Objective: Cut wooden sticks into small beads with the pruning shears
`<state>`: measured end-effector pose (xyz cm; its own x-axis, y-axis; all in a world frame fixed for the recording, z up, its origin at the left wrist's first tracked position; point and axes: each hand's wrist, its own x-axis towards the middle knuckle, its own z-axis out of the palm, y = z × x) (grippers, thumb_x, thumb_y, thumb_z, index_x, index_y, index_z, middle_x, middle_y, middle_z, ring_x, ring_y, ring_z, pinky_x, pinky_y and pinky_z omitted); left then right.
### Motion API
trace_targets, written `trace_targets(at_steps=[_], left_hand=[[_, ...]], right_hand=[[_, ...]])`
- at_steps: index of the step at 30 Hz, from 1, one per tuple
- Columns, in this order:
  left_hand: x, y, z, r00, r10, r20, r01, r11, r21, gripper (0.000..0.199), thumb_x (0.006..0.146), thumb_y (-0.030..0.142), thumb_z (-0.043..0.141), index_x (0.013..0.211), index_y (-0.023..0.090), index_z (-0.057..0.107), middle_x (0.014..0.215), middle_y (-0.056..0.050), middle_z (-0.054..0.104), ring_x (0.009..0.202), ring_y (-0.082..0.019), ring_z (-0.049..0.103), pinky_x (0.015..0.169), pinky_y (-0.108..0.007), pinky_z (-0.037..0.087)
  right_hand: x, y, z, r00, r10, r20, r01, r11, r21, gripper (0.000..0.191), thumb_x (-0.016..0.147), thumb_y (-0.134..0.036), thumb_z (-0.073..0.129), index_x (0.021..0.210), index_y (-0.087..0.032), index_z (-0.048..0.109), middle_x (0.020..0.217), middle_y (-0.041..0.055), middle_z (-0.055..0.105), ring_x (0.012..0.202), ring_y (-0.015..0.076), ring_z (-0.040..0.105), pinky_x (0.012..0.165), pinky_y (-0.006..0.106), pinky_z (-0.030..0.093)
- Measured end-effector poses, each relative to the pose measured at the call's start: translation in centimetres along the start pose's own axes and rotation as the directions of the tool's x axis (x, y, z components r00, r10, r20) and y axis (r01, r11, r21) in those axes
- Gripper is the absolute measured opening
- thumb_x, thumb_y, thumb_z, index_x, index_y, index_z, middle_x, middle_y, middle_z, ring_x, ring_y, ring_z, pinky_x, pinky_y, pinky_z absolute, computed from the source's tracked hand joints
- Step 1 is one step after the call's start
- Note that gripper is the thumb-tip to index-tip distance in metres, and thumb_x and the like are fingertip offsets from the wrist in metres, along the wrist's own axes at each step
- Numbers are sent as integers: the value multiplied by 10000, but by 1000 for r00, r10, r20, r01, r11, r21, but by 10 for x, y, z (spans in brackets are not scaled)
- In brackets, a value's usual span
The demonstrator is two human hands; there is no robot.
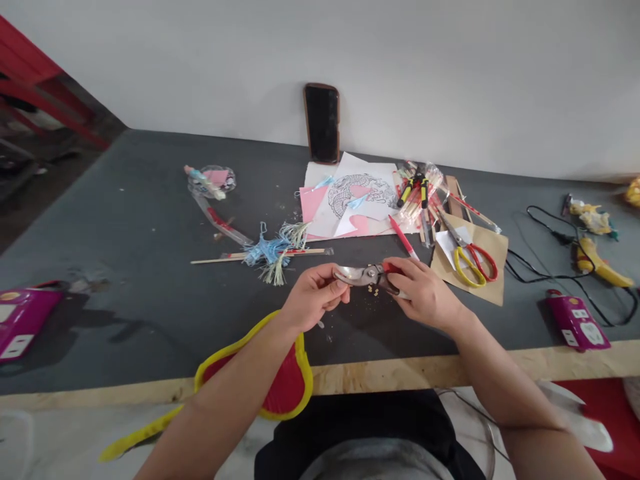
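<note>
My right hand is wrapped around the red-and-metal handles of a pair of pruning shears. The silver blades point left, toward my left hand. There my left fingers are pinched together at the blade tips; what lies between them is too small to make out. Small pale crumbs are scattered on the dark table below the shears. Left of the hands, blue and cream tassels lie across thin wooden sticks. A red pen rests just beyond my right hand.
A phone leans on the wall behind a dragon drawing. Scissors, pliers and wrapped sticks lie to the right. A yellow-edged red piece overhangs the front edge under my left arm. Purple boxes sit at both sides.
</note>
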<state>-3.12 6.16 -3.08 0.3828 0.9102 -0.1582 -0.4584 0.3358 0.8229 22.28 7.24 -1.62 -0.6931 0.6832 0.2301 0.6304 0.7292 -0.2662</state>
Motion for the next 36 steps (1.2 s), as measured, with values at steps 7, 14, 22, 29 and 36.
trace_targets(at_steps=[7, 14, 22, 29, 36], left_hand=[[0, -3, -1, 999, 26, -39, -23, 996, 82, 348, 725, 386, 870, 694, 125, 643, 576, -35, 675, 372, -12, 307, 380, -181, 176], [-2, -4, -2, 998, -43, 45, 42, 999, 20, 316, 761, 371, 848, 730, 116, 664, 592, -64, 705, 341, 0, 256, 363, -181, 137], [-3, -4, -3, 994, -87, 60, 90, 995, -46, 287, 775, 342, 840, 754, 119, 659, 598, -59, 703, 341, 9, 227, 359, -172, 122], [-1, -3, 3, 997, 32, -71, -27, 997, 74, 338, 738, 365, 870, 706, 127, 632, 604, -45, 698, 387, -21, 375, 389, -172, 243], [-3, -1, 5, 999, 24, -32, -22, 998, 60, 337, 755, 370, 855, 710, 125, 628, 592, -47, 693, 356, -11, 320, 366, -178, 174]], right_hand=[[-5, 0, 6, 997, 75, -27, -75, 997, 25, 226, 912, -185, 568, 1132, -206, 615, 1274, 159, 654, 1109, 303, 644, 928, 467, 545], [-7, 1, 19, 994, 102, -35, -102, 995, 18, 622, 912, -257, 591, 1486, -132, 387, 1197, 180, 673, 1064, 329, 634, 954, 506, 539], [-5, -6, 18, 988, 155, -13, -155, 988, 9, 557, 799, -106, 535, 1354, -157, 516, 1064, 127, 677, 971, 286, 613, 925, 440, 536], [-3, -9, 19, 973, 230, -2, -228, 966, -118, 614, 818, -130, 532, 1428, -146, 468, 1152, 163, 663, 1026, 316, 600, 882, 454, 511], [-1, -10, 16, 981, 179, 77, -165, 973, -160, 817, 821, -123, 524, 1590, -183, 256, 1312, 164, 631, 1101, 324, 581, 849, 450, 506]])
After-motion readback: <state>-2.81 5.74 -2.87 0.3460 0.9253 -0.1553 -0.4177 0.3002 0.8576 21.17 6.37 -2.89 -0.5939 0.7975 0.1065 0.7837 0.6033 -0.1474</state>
